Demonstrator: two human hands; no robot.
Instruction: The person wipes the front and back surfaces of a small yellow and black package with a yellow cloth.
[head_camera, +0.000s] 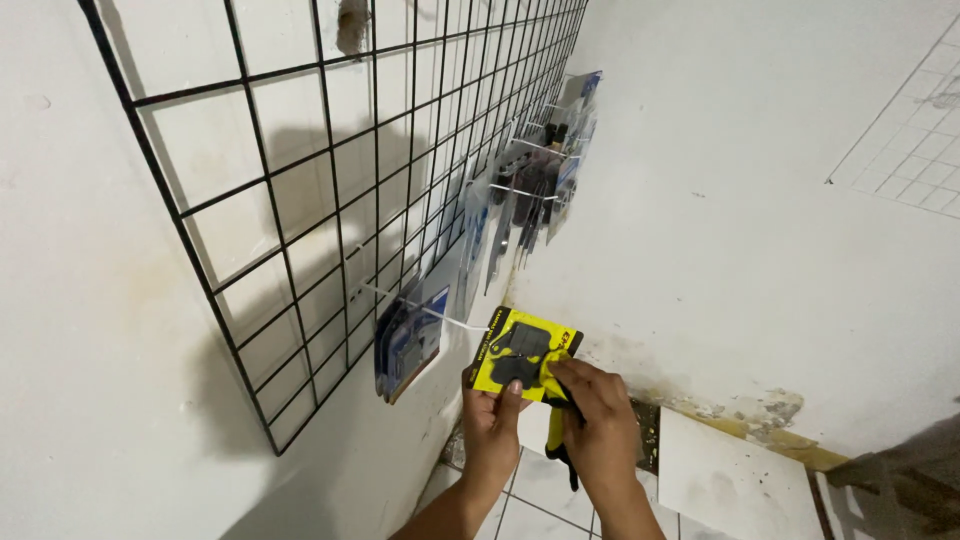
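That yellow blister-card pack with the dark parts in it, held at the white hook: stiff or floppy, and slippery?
The flat yellow card pack looks fairly stiff: it stays straight though both hands grip only its lower edge. Left hand and right hand pinch it with fingertips, so it is probably light. Its glossy front may be a little slippery.

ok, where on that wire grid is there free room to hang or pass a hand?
Free: upper-left black wire grid panel, above the white hook with blue-backed packs. Crowded: far hooks with hanging packs. Both hands hold the yellow blister pack at the hook tip.
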